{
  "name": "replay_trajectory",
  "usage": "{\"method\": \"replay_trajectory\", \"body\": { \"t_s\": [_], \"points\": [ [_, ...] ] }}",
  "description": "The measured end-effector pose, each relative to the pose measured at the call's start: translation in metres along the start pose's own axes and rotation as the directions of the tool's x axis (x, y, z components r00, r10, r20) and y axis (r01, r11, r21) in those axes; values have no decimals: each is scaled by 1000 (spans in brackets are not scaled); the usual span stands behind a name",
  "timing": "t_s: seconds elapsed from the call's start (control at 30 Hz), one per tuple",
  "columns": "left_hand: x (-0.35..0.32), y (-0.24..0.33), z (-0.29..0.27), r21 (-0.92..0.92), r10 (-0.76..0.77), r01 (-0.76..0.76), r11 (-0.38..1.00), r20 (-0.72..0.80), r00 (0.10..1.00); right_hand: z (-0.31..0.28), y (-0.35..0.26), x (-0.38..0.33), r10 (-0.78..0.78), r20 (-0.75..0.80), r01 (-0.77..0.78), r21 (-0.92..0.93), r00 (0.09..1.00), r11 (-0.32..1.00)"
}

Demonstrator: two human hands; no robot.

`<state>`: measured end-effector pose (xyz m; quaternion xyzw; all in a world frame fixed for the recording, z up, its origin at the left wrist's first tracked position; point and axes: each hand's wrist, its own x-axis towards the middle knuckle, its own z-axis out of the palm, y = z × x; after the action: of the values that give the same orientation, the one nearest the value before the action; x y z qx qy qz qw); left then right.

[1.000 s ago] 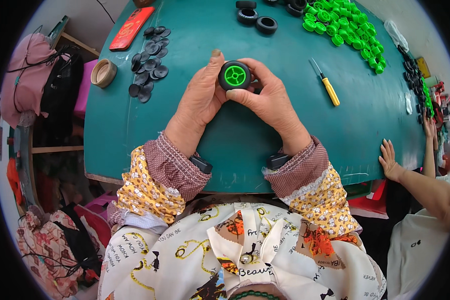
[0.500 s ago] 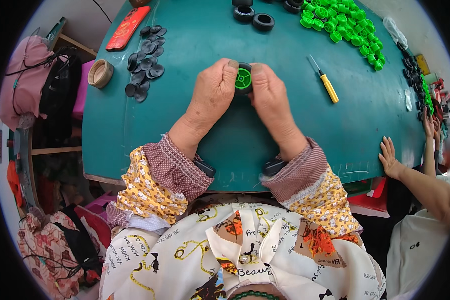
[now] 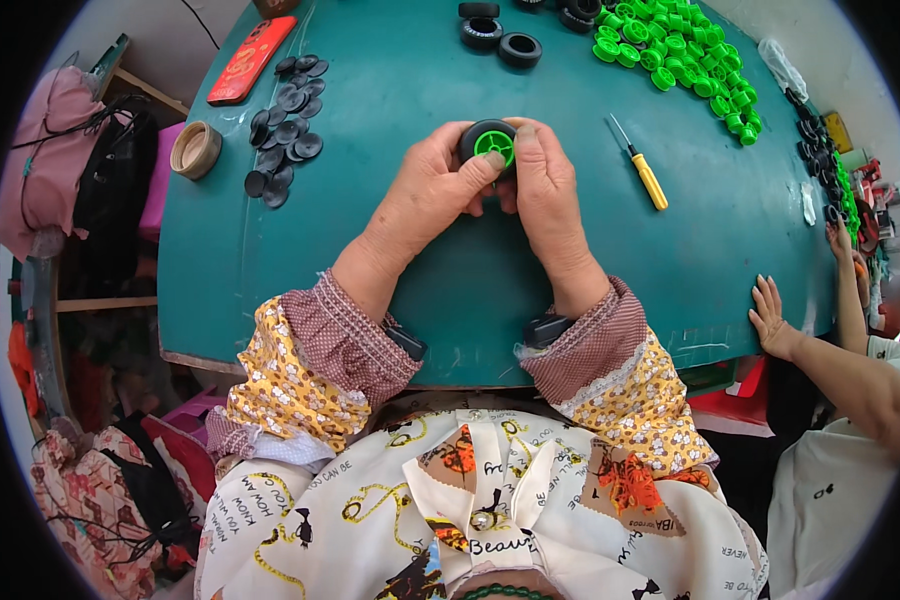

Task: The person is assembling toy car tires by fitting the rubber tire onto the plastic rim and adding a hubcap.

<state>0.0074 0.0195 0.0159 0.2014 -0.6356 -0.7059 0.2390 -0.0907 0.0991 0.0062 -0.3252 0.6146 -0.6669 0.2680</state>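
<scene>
Both hands, left hand (image 3: 425,195) and right hand (image 3: 542,185), clasp a black toy wheel (image 3: 488,145) at upper centre. Its green hub seems half seated. Firm thumb pressure looks needed next.

Much of the black toy wheel with a green hub (image 3: 490,143) is covered by the left hand (image 3: 425,195) and right hand (image 3: 545,185); its near side cannot be seen. The far edge of the bench (image 3: 390,60) runs out of frame, cutting off some black tyres (image 3: 480,10). At the far right, small dark parts (image 3: 820,160) are too small to identify.
</scene>
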Motion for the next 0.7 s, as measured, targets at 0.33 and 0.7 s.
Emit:
{"method": "replay_trajectory", "body": {
  "t_s": [0.33,0.7],
  "points": [
    [-5,-7,-4,173,69,-85,981,94,993,-6,-10,0,147,156,-161,80,977,984],
    [4,-1,-12,-113,-84,87,990,34,996,-10,-9,4,-225,309,329,-343,924,880]
  ]
}}
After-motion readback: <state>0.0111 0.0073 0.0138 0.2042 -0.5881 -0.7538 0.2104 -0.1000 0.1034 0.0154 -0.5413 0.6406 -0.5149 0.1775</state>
